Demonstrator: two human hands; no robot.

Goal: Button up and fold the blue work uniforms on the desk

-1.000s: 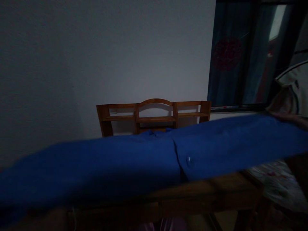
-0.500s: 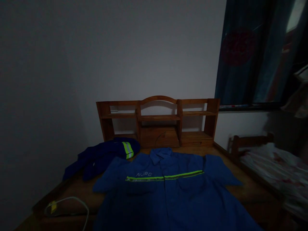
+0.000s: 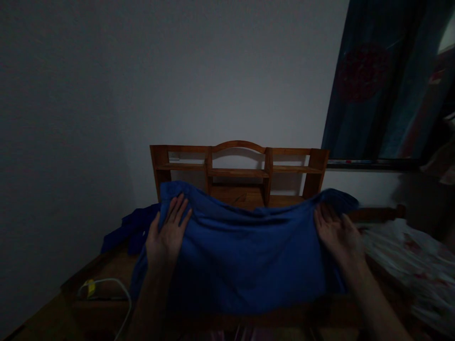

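- Blue cloth (image 3: pixel 245 255) spans between both hands in front of the shelf (image 3: pixel 238 173), over the desk (image 3: pixel 110 266); top edge sags midway.
- Left hand (image 3: pixel 165 239): palm toward me, fingers nearly straight at one upper corner. Grip: can't tell.
- Right hand (image 3: pixel 336 234): likewise at the other end, blurred; can't tell if it pinches.
- Step, I judge: handling the cloth spread wide. Next move calls for both ends kept level.
- Dim feed; I can't make out whether the lower edge touches wood. Dark garment (image 3: pixel 137 227) partly hidden.
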